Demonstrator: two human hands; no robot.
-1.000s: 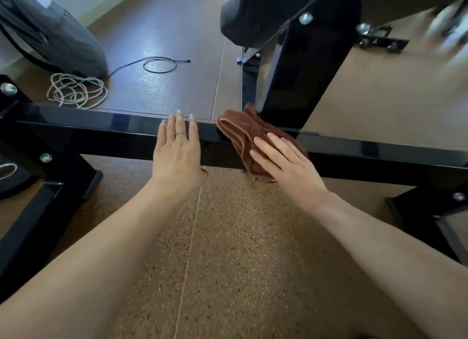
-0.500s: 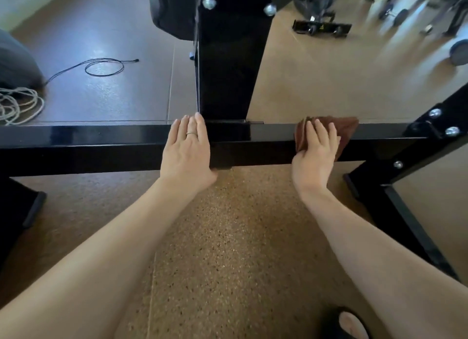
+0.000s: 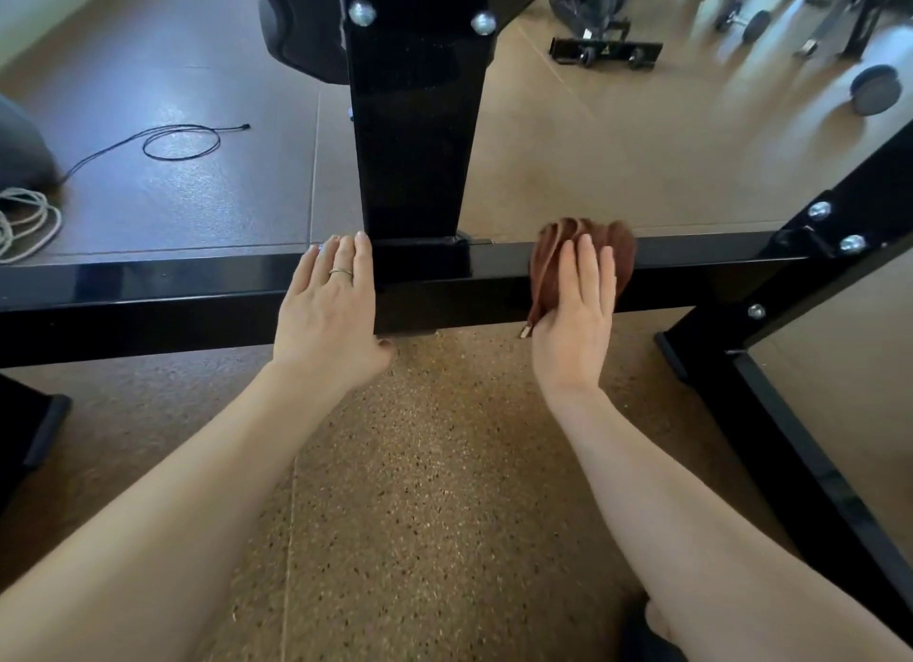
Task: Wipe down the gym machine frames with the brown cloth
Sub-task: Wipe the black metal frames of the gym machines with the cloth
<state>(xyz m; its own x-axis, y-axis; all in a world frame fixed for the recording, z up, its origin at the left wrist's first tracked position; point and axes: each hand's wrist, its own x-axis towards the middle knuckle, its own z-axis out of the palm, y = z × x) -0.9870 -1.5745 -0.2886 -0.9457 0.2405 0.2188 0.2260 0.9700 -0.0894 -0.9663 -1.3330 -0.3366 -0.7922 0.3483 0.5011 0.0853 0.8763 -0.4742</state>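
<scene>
On the black bar [image 3: 148, 286] of the frame, two hands, both flat. Left hand [image 3: 328, 310] rests on the bar just left of the upright post [image 3: 412, 132], fingers [image 3: 363, 261] straight, one ring [image 3: 341, 272] on it, holding nothing. Right hand [image 3: 575, 315] presses the cloth [image 3: 548, 251] onto the bar right of the post, fingers straight on top of it, not curled round it. One cloth: brown, bunched in folds, draped over the bar's top and front face, a small tag end poking out below by the thumb. Two bolts [image 3: 362, 12] at the post's top; three more [image 3: 819, 210] on the right bracket. No containers visible. Floor [image 3: 444, 464] under the arms is speckled tan; darker tiles beyond the bar carry one thin black cord [image 3: 180, 140] in a loop and one pale rope coil [image 3: 24, 221] at the left edge. Blurred gym gear [image 3: 605, 43] far right.
</scene>
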